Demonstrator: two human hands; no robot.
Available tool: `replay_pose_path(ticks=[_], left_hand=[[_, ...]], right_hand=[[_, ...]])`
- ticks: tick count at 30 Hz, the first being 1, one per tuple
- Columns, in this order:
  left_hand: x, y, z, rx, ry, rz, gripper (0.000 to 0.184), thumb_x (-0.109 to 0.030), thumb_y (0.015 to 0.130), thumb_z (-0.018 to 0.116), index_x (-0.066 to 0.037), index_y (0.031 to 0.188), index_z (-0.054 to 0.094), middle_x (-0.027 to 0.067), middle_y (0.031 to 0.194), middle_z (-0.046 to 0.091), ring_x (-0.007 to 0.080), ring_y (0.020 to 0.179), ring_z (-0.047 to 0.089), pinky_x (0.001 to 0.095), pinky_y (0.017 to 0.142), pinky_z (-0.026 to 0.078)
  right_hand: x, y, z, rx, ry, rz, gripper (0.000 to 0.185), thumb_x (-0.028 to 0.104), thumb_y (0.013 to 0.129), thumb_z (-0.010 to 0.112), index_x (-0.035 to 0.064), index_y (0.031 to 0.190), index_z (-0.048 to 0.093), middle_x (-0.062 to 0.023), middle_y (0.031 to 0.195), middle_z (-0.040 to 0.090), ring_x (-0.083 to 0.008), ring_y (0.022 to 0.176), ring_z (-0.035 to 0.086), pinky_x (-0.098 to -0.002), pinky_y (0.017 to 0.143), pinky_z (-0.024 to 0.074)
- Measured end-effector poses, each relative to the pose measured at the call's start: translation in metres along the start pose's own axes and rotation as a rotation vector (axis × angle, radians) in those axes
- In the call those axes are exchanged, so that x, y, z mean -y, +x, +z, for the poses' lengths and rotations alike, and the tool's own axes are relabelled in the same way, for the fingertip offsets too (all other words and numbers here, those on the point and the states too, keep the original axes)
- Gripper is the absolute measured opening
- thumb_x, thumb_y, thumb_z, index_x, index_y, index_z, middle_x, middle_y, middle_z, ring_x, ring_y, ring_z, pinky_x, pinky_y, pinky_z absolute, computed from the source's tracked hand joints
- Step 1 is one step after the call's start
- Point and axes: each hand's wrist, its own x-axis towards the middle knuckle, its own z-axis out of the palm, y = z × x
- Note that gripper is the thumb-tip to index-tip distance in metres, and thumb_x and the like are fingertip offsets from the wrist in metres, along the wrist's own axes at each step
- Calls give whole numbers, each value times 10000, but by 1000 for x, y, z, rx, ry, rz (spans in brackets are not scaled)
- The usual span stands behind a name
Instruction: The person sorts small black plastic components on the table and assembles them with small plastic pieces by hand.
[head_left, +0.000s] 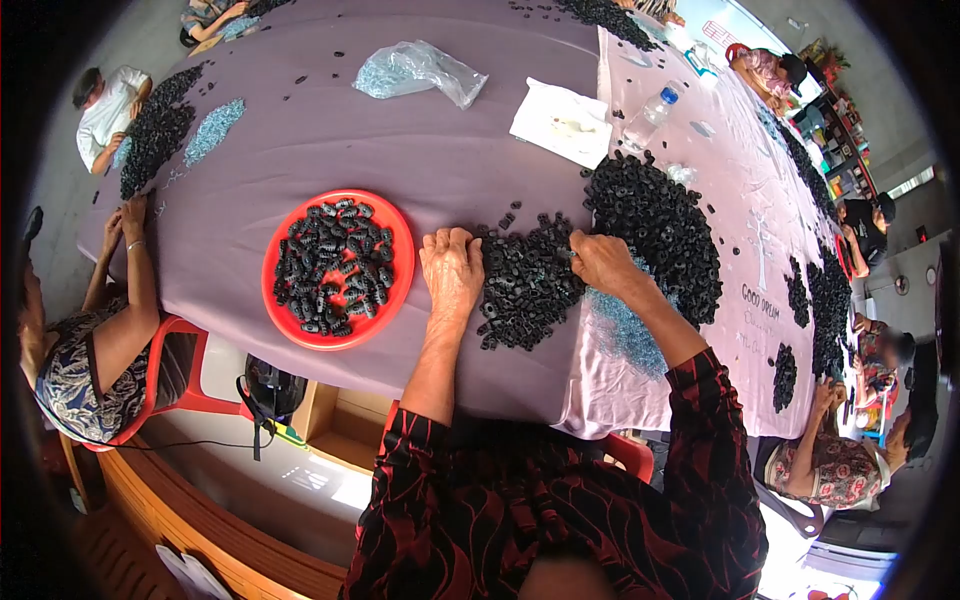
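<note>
My left hand (452,268) rests at the left edge of a pile of small black plastic parts (530,290), its fingers curled in. Whatever it holds, if anything, is hidden. Across the same pile, my right hand (606,262) has thumb and fingers pressed together at the right edge; I cannot make out what is between them. To the left of my left hand stands a red round tray (405,270) bearing many black ribbed pieces (335,262). Beyond my right hand lies a larger heap of black parts (665,230), with small light-blue pieces (630,335) beside it.
A clear bag of blue pieces (405,75), a white paper sheet (562,122) and a plastic bottle (650,120) lie farther back. Several people sit around the table; one person's hands (130,222) are at the left edge. Below is a cardboard box (345,425).
</note>
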Motion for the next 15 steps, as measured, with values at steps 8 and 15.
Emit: replay_pose_path(ticks=[8,15], left_hand=[[2,3,0,-16,0,5,101,-140,753,629,-62,770,568,93,805,559,287,796,501,396,687,386],[1,1,0,16,9,5,106,-144,757,625,-58,780,567,107,815,558,293,793,503,402,685,387]], right_hand=[[-7,3,-6,-14,41,76,188,153,719,549,-13,806,530,-212,680,606,-373,670,613,-471,619,486],[-18,-52,-46,-33,148,116,112,97,713,549,27,762,475,-188,680,578,-375,697,594,-466,609,463]])
